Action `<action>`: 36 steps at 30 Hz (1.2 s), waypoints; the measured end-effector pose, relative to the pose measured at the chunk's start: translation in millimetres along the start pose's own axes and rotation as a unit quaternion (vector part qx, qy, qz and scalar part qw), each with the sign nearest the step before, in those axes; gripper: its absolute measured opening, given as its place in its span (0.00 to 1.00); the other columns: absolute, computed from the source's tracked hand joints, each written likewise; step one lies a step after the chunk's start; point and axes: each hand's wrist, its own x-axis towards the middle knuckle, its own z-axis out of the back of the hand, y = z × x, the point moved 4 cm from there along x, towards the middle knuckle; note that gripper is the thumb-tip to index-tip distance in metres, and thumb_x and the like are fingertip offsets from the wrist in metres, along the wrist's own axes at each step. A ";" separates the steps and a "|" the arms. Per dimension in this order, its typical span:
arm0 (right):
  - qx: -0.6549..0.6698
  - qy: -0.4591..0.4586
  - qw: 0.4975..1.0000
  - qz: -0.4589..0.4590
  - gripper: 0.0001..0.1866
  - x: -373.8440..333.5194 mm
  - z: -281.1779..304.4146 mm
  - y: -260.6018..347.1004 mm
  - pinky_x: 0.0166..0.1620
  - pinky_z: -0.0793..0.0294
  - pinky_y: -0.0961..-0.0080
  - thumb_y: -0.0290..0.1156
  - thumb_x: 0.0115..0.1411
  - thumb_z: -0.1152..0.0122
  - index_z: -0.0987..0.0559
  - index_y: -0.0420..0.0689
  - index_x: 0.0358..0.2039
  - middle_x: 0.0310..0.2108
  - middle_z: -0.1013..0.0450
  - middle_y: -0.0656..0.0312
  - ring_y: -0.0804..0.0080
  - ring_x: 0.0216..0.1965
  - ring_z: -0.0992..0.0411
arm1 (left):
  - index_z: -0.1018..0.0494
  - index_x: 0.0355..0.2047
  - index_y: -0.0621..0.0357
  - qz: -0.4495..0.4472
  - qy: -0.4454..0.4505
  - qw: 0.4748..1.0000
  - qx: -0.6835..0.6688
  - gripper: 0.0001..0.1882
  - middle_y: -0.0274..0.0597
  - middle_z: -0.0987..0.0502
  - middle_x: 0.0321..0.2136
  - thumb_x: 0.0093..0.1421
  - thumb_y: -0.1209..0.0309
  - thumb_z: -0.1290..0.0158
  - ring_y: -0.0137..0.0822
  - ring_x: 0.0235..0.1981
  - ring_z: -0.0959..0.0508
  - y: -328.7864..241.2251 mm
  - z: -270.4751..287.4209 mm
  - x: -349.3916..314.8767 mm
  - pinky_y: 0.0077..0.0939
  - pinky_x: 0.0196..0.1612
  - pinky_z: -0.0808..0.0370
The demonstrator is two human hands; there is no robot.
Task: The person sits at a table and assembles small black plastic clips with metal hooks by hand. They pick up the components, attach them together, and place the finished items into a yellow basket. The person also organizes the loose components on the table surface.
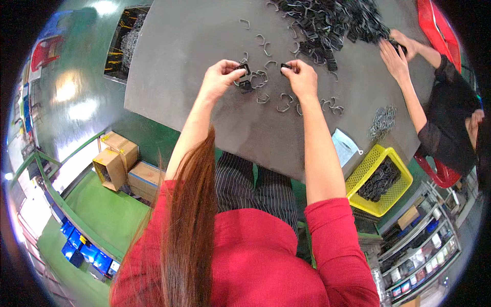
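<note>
My left hand [219, 79] pinches a small black rectangular plastic piece [243, 67] between thumb and fingers, above the grey table [174, 61]. Level with it, my right hand [303, 79] has its fingers closed on another small black piece [285, 66]. Between and below the hands lie several bent metal wire hooks [259, 78]. Another black piece [246, 86] rests just under my left fingers. Farther off, a large heap of black plastic pieces [332, 25] covers the table's far side, with metal hooks scattered along its left edge.
A co-worker's hands [396, 56] hold a black piece at the right. A bundle of metal hooks [382, 123], a blue face mask [345, 146] and a yellow basket [353, 192] of black pieces are near my right arm. Cardboard boxes [118, 148] stand at the left, beyond the table edge.
</note>
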 end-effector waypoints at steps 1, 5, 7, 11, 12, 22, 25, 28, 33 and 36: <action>0.133 0.048 0.990 -0.006 0.14 -1.0 -2.8 -9.1 0.33 0.29 0.79 0.32 0.50 0.38 0.26 0.44 0.37 0.28 0.27 0.67 0.77 0.33 0.27 | 0.29 0.43 0.61 0.059 0.022 0.988 -0.140 0.20 0.36 0.24 0.25 0.51 0.70 0.39 0.24 0.28 0.25 -6.0 5.0 -5.3 0.18 0.31 0.28; 0.436 0.145 0.882 -0.101 0.09 -34.3 -28.5 24.8 0.29 0.28 0.81 0.31 0.49 0.37 0.26 0.43 0.30 0.28 0.27 0.65 0.76 0.29 0.29 | 0.29 0.45 0.58 0.116 0.073 0.990 -0.012 0.18 0.35 0.23 0.26 0.53 0.71 0.41 0.25 0.27 0.25 3.5 34.2 -5.4 0.18 0.32 0.28; 0.240 0.121 0.963 -0.031 0.12 -33.9 -47.2 36.4 0.32 0.27 0.76 0.32 0.47 0.36 0.26 0.44 0.33 0.27 0.27 0.63 0.74 0.29 0.27 | 0.28 0.43 0.59 0.088 0.045 0.995 -0.033 0.16 0.34 0.23 0.27 0.53 0.71 0.42 0.25 0.27 0.25 0.4 48.1 -1.6 0.17 0.32 0.29; -0.074 0.036 0.994 0.065 0.12 -39.9 -61.5 68.4 0.38 0.29 0.67 0.35 0.46 0.35 0.23 0.45 0.30 0.30 0.26 0.58 0.60 0.35 0.26 | 0.27 0.39 0.60 0.092 0.021 0.990 -0.101 0.12 0.34 0.23 0.30 0.55 0.70 0.43 0.25 0.30 0.24 4.1 67.2 -4.1 0.17 0.31 0.29; -0.103 0.051 0.991 0.062 0.11 -38.9 -63.8 66.8 0.38 0.29 0.68 0.34 0.46 0.34 0.23 0.45 0.29 0.32 0.25 0.57 0.60 0.37 0.26 | 0.27 0.39 0.59 0.105 0.029 0.984 -0.139 0.12 0.34 0.23 0.31 0.55 0.69 0.43 0.25 0.31 0.24 4.5 68.4 -5.3 0.18 0.31 0.29; 0.198 0.001 0.976 -0.092 0.10 -50.3 7.3 -3.1 0.30 0.31 0.79 0.31 0.46 0.35 0.20 0.40 0.28 0.22 0.25 0.65 0.77 0.24 0.29 | 0.24 0.33 0.61 0.073 -0.075 0.994 0.022 0.10 0.33 0.23 0.26 0.52 0.69 0.41 0.24 0.30 0.26 0.5 41.0 -21.7 0.20 0.36 0.30; 0.510 0.109 0.842 -0.137 0.09 -66.0 22.0 -28.0 0.31 0.29 0.77 0.31 0.51 0.38 0.23 0.42 0.32 0.28 0.25 0.65 0.74 0.29 0.27 | 0.23 0.32 0.62 -0.005 -0.041 0.999 0.023 0.10 0.34 0.22 0.27 0.52 0.69 0.41 0.24 0.31 0.26 -11.9 -6.6 -26.5 0.21 0.36 0.29; 0.731 0.050 0.656 -0.178 0.08 -99.3 34.0 -15.6 0.29 0.29 0.76 0.31 0.54 0.41 0.27 0.45 0.34 0.32 0.26 0.65 0.73 0.32 0.28 | 0.23 0.31 0.61 -0.107 0.025 0.990 0.085 0.08 0.39 0.22 0.24 0.51 0.70 0.42 0.25 0.26 0.25 -42.0 -96.4 -61.5 0.22 0.32 0.28; 0.658 -0.091 0.719 -0.202 0.06 -122.6 58.7 -109.7 0.22 0.35 0.83 0.29 0.55 0.41 0.27 0.46 0.33 0.26 0.30 0.67 0.80 0.28 0.31 | 0.23 0.32 0.61 -0.187 -0.078 0.971 0.126 0.09 0.34 0.23 0.22 0.55 0.67 0.43 0.23 0.23 0.28 -54.5 -148.9 -67.8 0.19 0.29 0.30; 0.637 -0.093 0.743 -0.184 0.06 -134.8 91.3 -133.5 0.19 0.38 0.86 0.29 0.55 0.40 0.27 0.46 0.32 0.24 0.31 0.69 0.82 0.24 0.33 | 0.24 0.34 0.59 0.088 0.088 0.987 0.104 0.11 0.28 0.28 0.22 0.56 0.66 0.43 0.19 0.23 0.33 -6.6 -122.1 -32.7 0.14 0.23 0.38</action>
